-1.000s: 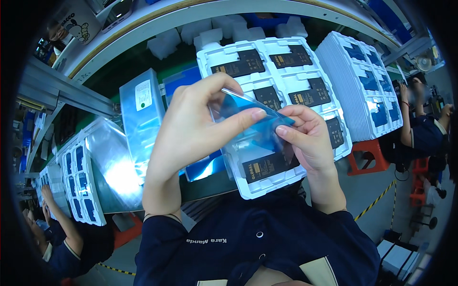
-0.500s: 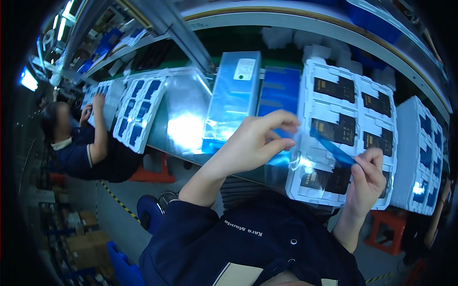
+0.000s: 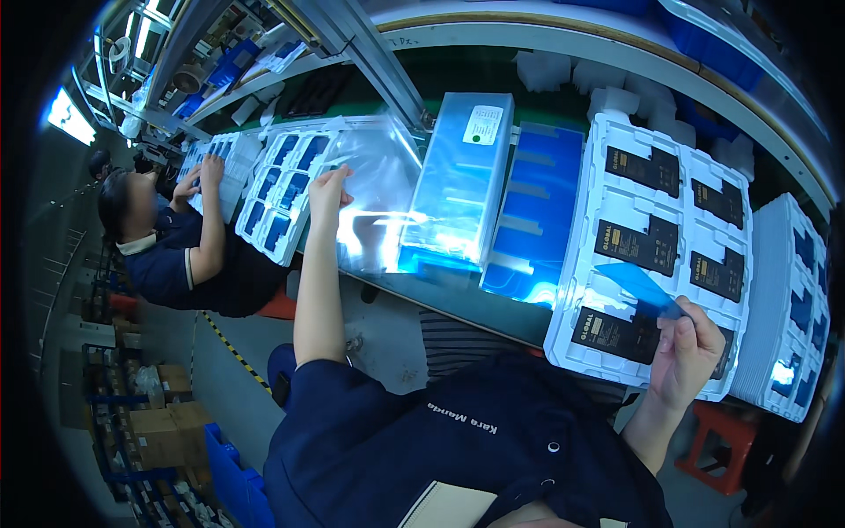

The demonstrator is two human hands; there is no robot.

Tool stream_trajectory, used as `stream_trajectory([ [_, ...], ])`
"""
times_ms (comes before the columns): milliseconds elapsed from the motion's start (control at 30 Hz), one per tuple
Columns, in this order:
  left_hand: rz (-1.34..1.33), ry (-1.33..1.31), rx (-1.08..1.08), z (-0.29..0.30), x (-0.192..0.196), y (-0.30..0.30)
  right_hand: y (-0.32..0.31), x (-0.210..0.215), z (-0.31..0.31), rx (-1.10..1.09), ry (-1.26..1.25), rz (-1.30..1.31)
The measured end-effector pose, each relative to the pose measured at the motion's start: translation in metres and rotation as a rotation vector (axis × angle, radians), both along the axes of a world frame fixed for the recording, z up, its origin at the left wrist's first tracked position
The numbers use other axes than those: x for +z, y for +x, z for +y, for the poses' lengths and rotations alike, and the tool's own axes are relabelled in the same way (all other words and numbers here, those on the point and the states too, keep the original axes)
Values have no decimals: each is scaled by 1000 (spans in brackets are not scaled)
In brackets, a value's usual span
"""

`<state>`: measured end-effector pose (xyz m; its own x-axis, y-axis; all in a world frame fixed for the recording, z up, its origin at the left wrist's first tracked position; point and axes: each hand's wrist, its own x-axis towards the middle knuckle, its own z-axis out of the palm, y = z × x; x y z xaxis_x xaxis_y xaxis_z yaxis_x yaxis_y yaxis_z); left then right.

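Observation:
My right hand (image 3: 685,356) pinches one end of a thin translucent blue film strip (image 3: 629,283). The strip slants up and left over the white plastic tray (image 3: 565,330), whose pockets hold several black flat battery packs (image 3: 635,244) with light printing. On the far left of the bench my left hand (image 3: 329,192) is closed at the fingertips, by the edge of some clear plastic film (image 3: 374,180). What those fingers hold, if anything, cannot be made out. Between my hands lie a clear-wrapped blue pack (image 3: 462,176) with a white label and blue film sheets (image 3: 537,207).
A stack of white trays (image 3: 767,290) stands at the right. Another filled tray (image 3: 286,189) lies at the left, near a co-worker (image 3: 189,238) handling trays. White foam pieces (image 3: 616,99) sit behind my tray, under a shelf. A metal post (image 3: 378,66) rises at the back.
My left hand has gone from beside the tray far left to the clear film. My right hand has lowered slightly, keeping the blue strip. The view has shifted a little.

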<state>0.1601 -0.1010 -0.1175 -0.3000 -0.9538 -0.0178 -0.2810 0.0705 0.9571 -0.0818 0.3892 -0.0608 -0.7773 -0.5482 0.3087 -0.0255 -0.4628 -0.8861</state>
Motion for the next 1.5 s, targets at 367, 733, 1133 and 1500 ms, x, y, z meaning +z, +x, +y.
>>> stream_trajectory([
  [367,-958,-707,177,-72,-28,-49,9,-7,10,-96,85,257],
  [733,73,-634,-1143,255,50,-113,13,10,33,-239,391,32],
  [1133,305,-614,-1089,296,-4,-117,8,9,25,-125,500,-39],
  [1500,361,-605,-1080,296,-11,-119,9,12,23,-152,553,-57],
])
